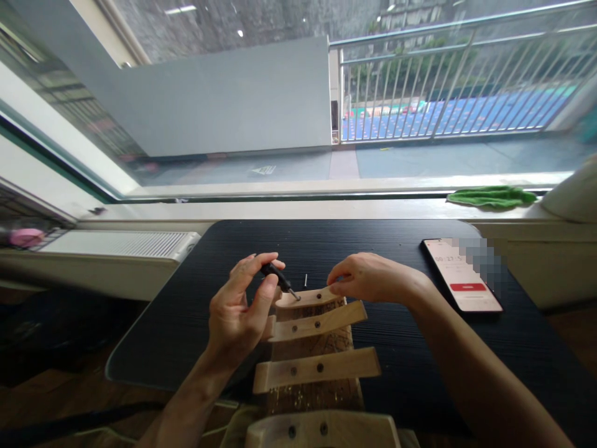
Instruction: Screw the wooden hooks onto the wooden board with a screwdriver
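Note:
My left hand [240, 302] is closed around a small black screwdriver [277, 275]. Its metal tip points down at the left part of the farthest wooden slat [308, 299]. On that slat's right end rest the bent fingers of my right hand [368, 277], closed against the wood. Several pale slats cross a worn wooden board [317, 343], among them a second slat [342, 319], a third slat [342, 364] and a wider nearest piece [354, 429]. Dark round screw heads or holes show in pairs on the nearer ones. A small screw [305, 281] is on the table just beyond the farthest slat.
A black table [401, 361] supports the work. To the right lies a phone [459, 274] with a lit screen. A green cloth [492, 197] is on the windowsill [326, 210]. Left of the table stands a white radiator [121, 244]. Behind the sill is a large window.

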Motion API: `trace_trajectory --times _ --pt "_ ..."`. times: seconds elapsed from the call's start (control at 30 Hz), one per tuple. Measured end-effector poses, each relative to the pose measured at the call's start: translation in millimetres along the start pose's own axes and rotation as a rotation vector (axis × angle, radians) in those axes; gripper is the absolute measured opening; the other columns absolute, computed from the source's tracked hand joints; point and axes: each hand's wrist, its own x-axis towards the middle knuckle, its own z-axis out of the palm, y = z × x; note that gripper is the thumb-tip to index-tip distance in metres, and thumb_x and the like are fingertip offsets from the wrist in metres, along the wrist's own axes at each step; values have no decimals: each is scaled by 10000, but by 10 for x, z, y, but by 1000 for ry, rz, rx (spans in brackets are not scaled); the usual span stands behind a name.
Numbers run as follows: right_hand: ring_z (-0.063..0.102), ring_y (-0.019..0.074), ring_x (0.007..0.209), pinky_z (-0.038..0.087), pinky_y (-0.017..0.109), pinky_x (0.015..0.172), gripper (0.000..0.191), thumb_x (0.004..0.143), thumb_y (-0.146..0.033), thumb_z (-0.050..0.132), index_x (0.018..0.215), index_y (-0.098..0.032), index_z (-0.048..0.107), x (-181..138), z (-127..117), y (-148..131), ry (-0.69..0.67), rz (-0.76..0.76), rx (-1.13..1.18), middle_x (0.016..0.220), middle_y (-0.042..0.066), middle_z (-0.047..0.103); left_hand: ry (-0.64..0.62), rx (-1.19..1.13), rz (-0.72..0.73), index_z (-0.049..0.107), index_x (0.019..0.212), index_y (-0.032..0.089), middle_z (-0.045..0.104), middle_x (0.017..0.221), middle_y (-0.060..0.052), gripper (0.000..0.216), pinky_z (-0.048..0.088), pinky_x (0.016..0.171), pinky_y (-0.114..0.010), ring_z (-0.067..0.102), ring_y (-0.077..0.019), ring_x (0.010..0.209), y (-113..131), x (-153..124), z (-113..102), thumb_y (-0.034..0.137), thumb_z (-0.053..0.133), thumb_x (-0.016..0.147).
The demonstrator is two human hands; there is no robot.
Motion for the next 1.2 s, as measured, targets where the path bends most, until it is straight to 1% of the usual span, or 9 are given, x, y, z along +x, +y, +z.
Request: trace_trajectory --times 0.13,0.3,0.4,0.53,0.77,0.9,1.07,1.13,1.2 --pt "574 138 720 363 213 586 298 785 -358 457 935 -276 700 -14 -8 -21 4 16 -4 829 9 681 55 -1 24 566 1083 249 574 981 -20 318 468 825 -306 557 -158 903 59 -11 33 213 588 767" --pt "574 141 726 360 217 584 301 790 -375 453 936 -280 699 -20 4 -10 9 21 -13 830 11 679 127 91 -15 544 1111 249 584 954 -11 376 463 832 -300 568 -147 858 125 -29 57 226 623 744" --pt "574 139 722 361 219 587 300 792 -380 449 936 -292 696 -18 11 8 15 6 -21 826 5 679 191 111 14 563 1041 228 593 946 -13 340 463 845 -314 572 -151 859 102 -49 64 215 654 713" --pt "573 138 723 365 217 587 300 791 -380 451 937 -288 696 -12 7 13 12 1 -20 837 8 679 207 119 72 585 1003 229 607 954 -18 317 455 880 -344 574 -170 915 41 -51 69 185 662 699" --pt "569 135 712 367 212 586 308 792 -377 441 944 -291 694 -3 19 16 12 -4 -22 831 3 680 132 80 66 597 1037 245 632 992 -14 320 435 927 -372 569 -182 983 25 -33 33 165 621 729" --pt "569 131 695 361 216 575 303 795 -379 440 928 -291 697 7 25 7 10 -6 -15 810 -1 679 75 21 34 578 1082 236 641 985 -18 329 397 973 -391 587 -163 940 19 -27 -5 150 572 764" --pt "569 137 703 369 221 579 295 805 -386 446 940 -291 690 18 42 36 5 -10 -5 815 -1 672 32 -34 5 567 1094 221 624 1004 -27 313 409 949 -358 569 -164 963 33 -16 -8 157 532 789" --pt "568 143 739 386 230 620 309 799 -413 470 998 -283 667 5 47 50 71 -29 -1 864 9 659 35 -43 13 570 1103 228 598 1008 -26 322 435 899 -324 558 -161 955 58 -5 1 166 536 789" --pt "561 143 779 398 243 678 362 790 -441 498 1084 -267 619 -21 39 29 206 -46 14 935 24 630 18 -43 9 571 1118 243 571 1005 -22 330 445 864 -298 553 -152 932 90 12 2 177 531 797"
